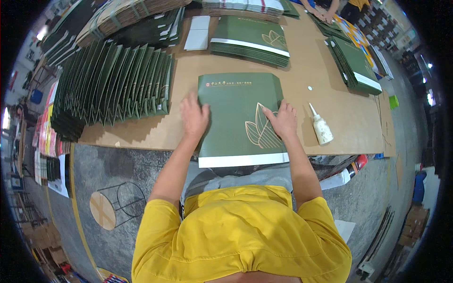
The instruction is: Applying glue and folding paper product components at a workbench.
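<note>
A flat dark green paper bag (236, 118) with a gold leaf drawing and a white strip at its near edge lies on the brown worktable (339, 118), hanging slightly over the table's front edge. My left hand (193, 115) presses flat on the bag's left edge, fingers spread. My right hand (282, 119) presses flat on its right side, beside the leaf drawing. Neither hand grips anything.
A white glue bottle (322, 128) lies right of the bag. Fanned green bags (113, 85) stand at the left, a flat stack (252, 37) lies beyond, another stack (356, 66) at the right. White cards (198, 33) lie far. Another person's hands (323, 14) work at the far end. A wire stool (115, 205) stands on the floor.
</note>
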Action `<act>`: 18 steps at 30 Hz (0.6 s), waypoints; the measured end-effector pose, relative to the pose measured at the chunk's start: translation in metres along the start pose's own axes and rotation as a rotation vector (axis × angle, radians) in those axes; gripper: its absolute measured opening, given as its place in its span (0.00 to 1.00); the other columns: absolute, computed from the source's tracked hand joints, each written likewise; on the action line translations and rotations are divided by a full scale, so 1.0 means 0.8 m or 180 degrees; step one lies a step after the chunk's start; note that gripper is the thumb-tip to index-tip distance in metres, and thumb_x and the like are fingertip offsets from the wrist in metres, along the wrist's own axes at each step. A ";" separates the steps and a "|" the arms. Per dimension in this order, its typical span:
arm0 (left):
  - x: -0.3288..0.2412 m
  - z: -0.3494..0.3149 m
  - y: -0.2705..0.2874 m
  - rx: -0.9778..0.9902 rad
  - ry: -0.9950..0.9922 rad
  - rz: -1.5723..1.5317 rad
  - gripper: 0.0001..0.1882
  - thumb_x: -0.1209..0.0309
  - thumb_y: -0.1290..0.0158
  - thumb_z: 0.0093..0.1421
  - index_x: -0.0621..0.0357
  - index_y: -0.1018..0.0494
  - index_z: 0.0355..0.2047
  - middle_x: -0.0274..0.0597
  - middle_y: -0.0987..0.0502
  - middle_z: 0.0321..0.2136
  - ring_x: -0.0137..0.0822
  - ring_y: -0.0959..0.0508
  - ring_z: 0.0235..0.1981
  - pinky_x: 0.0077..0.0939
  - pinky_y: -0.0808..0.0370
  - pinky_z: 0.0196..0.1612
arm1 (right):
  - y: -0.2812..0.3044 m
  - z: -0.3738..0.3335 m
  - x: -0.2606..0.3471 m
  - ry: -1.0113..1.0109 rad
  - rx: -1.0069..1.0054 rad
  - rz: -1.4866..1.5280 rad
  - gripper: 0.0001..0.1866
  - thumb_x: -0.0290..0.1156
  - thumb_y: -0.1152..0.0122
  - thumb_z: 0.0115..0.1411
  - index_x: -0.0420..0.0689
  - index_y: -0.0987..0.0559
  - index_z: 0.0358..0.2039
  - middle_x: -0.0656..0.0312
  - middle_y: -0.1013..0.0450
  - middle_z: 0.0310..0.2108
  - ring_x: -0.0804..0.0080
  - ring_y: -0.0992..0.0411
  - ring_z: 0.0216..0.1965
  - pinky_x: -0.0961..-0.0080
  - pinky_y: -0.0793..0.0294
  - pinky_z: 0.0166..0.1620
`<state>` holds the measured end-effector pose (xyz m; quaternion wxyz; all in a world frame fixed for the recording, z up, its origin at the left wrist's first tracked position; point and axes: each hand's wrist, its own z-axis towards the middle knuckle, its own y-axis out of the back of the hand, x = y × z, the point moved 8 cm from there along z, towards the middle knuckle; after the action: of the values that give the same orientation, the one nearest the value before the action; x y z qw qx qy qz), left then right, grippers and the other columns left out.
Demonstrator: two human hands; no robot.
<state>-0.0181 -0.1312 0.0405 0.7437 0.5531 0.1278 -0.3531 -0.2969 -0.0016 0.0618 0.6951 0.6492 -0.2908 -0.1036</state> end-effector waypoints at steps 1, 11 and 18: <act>-0.002 0.012 0.002 0.0019 -0.0050 -0.0017 0.28 0.50 0.54 0.59 0.58 0.32 0.52 0.59 0.37 0.56 0.57 0.37 0.56 0.48 0.40 0.55 | 0.003 0.009 -0.006 -0.0154 -0.0017 0.0093 0.44 0.62 0.48 0.54 0.31 0.34 0.53 0.43 0.35 0.53 0.47 0.35 0.52 0.56 0.35 0.53; -0.001 0.047 -0.043 0.0475 0.0604 -0.0019 0.22 0.59 0.59 0.64 0.68 0.25 0.30 0.63 0.25 0.26 0.60 0.25 0.33 0.49 0.30 0.38 | -0.018 0.076 -0.041 -0.0693 0.0110 0.1338 0.28 0.52 0.48 0.58 0.34 0.23 0.36 0.41 0.26 0.35 0.48 0.27 0.40 0.56 0.32 0.44; 0.007 0.043 -0.061 0.0860 0.0709 -0.0516 0.14 0.67 0.56 0.63 0.67 0.27 0.36 0.61 0.25 0.29 0.60 0.25 0.31 0.48 0.30 0.37 | -0.044 0.081 -0.060 -0.0842 -0.0218 0.1598 0.20 0.42 0.43 0.56 0.36 0.26 0.39 0.46 0.26 0.32 0.49 0.27 0.37 0.57 0.31 0.44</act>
<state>-0.0533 -0.1716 0.0135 0.6131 0.6714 0.2049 -0.3624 -0.3625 -0.0364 0.0140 0.6766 0.5138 -0.5270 -0.0218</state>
